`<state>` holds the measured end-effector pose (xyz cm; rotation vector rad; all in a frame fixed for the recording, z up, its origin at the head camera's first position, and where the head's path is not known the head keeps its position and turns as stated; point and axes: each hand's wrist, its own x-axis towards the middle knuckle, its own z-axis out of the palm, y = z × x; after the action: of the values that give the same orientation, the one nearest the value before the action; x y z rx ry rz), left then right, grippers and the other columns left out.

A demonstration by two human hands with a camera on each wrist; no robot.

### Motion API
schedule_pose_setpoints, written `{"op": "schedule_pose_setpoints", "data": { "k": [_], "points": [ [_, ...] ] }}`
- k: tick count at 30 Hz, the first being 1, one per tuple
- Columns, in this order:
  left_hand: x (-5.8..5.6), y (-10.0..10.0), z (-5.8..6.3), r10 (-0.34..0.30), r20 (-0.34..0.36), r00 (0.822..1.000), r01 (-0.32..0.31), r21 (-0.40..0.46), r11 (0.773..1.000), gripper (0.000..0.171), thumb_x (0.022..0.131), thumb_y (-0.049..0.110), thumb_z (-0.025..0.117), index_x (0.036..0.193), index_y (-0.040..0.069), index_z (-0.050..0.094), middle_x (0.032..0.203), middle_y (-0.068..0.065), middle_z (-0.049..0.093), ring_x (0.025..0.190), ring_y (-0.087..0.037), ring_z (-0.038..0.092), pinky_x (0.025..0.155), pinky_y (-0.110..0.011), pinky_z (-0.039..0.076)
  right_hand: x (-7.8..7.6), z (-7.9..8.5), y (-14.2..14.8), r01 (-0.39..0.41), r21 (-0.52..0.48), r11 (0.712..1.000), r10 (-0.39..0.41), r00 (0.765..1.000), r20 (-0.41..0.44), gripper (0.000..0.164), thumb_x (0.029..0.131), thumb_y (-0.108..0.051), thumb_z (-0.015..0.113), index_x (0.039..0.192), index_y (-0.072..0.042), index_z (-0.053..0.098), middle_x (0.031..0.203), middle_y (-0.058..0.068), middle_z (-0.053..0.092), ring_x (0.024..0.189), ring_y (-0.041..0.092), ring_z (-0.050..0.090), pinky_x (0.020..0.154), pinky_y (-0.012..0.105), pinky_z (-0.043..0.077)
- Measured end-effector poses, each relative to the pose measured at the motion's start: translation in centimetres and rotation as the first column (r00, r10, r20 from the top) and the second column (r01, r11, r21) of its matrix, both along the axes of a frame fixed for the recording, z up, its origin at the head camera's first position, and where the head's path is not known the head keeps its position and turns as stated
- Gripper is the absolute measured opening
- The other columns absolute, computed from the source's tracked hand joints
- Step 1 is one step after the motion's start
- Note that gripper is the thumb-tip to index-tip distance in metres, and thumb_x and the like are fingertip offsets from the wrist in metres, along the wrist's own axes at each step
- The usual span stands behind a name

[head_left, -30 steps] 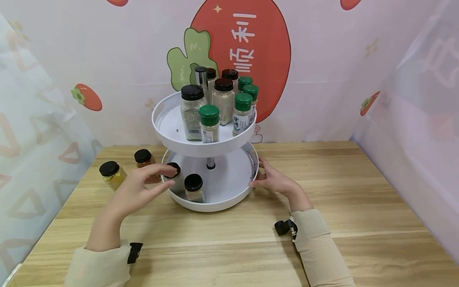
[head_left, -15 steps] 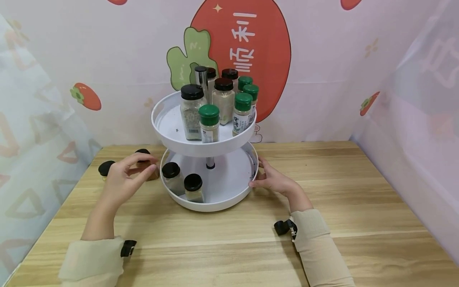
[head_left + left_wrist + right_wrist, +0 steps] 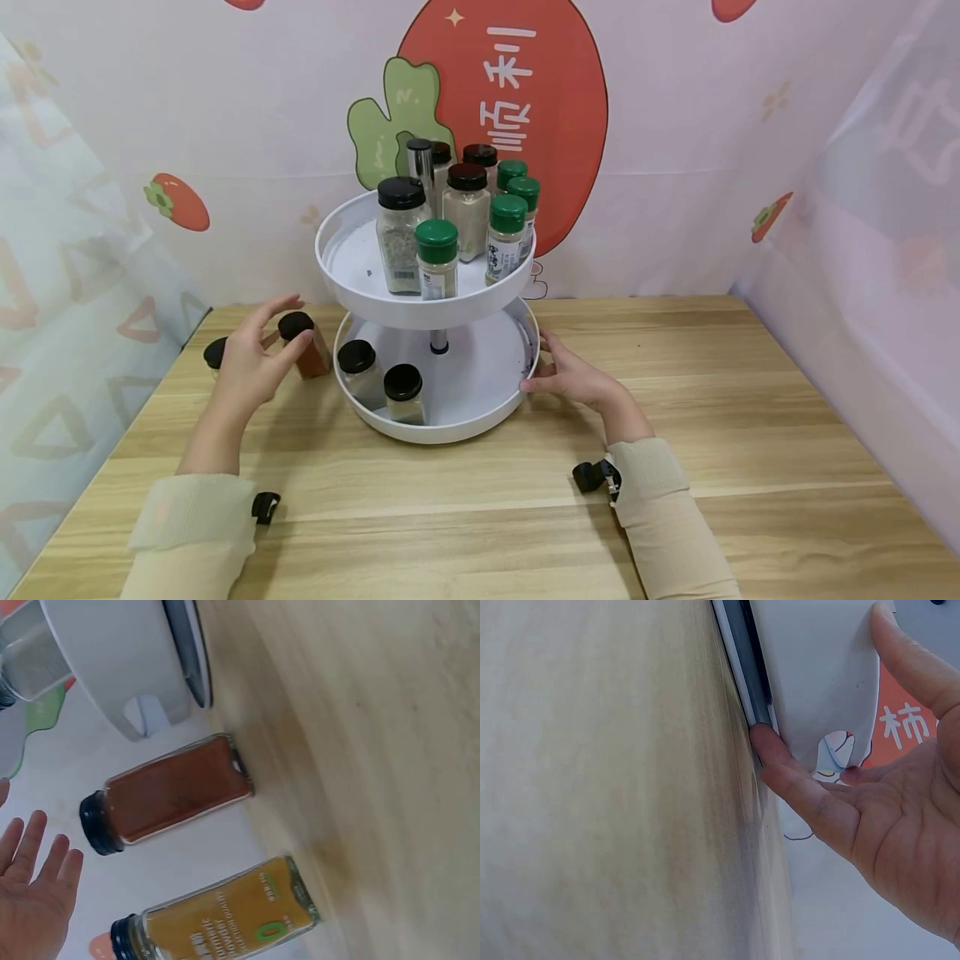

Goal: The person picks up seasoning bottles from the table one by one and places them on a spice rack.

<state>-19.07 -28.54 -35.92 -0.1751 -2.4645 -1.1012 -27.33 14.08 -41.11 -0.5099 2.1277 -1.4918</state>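
Observation:
My left hand (image 3: 251, 358) is spread around the black cap of a spice jar (image 3: 315, 360) filled with red-brown powder. In the left wrist view its fingers (image 3: 34, 851) are apart from this jar, which stands upright on the table. A yellow powder jar (image 3: 225, 919) stands beside it, mostly hidden behind the hand in the head view. At the right of the white two-tier turntable (image 3: 450, 432), my right hand (image 3: 577, 379) grips the lower tray, thumb on the rim and fingertips at its base. Two black-capped jars (image 3: 362, 379) stand at the lower tray's left front.
Several jars stand on the upper tray (image 3: 431, 315), among them a black-capped jar (image 3: 401, 242) and green-capped shakers (image 3: 506, 250). A metal post (image 3: 439, 342) joins the tiers. Printed cloth (image 3: 660, 167) hangs behind the wooden table (image 3: 712, 400).
My left hand has moved left and back, away from the lower tray's jars, to the red-brown powder jar. The right hand stays at the tray's rim.

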Motion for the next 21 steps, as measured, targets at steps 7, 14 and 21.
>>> {"op": "schedule_pose_setpoints", "data": {
  "k": [7,14,21],
  "points": [
    [-0.8,-0.8,-0.7,0.002,0.077,0.997,-0.002,-0.005,1.0,0.058,0.096,0.015,0.066,0.147,0.003,0.042,0.149,-0.023,0.044,0.141,-0.043,0.036,0.107,-0.066,0.04,0.0,-0.2,0.0,0.006,0.006,1.0,-0.006,1.0,0.002,0.109,0.088,-0.015,0.075,0.159,-0.01,-0.008,0.164,0.019,0.009,0.134,0.04,0.049,0.118,0.051,0.038],
    [-1.5,-1.2,-1.4,0.031,0.146,0.989,-0.033,0.013,0.999,0.073,0.095,0.015,0.067,0.153,-0.002,0.027,0.153,-0.03,0.035,0.141,-0.051,0.033,0.107,-0.068,0.038,0.0,-0.2,0.1,0.008,0.015,1.0,-0.009,1.0,0.008,0.11,0.088,-0.016,0.075,0.159,-0.011,-0.008,0.165,0.018,0.009,0.135,0.039,0.048,0.119,0.05,0.038],
    [-1.9,-1.5,-1.6,0.057,0.192,0.98,-0.056,-0.009,0.998,0.074,0.096,0.013,0.065,0.155,-0.002,0.024,0.154,-0.032,0.033,0.139,-0.054,0.034,0.108,-0.066,0.04,-0.2,-0.2,0.1,0.005,0.02,1.0,-0.005,1.0,0.006,0.11,0.088,-0.016,0.075,0.159,-0.012,-0.009,0.165,0.017,0.007,0.136,0.039,0.048,0.12,0.051,0.035]
  ]
}}
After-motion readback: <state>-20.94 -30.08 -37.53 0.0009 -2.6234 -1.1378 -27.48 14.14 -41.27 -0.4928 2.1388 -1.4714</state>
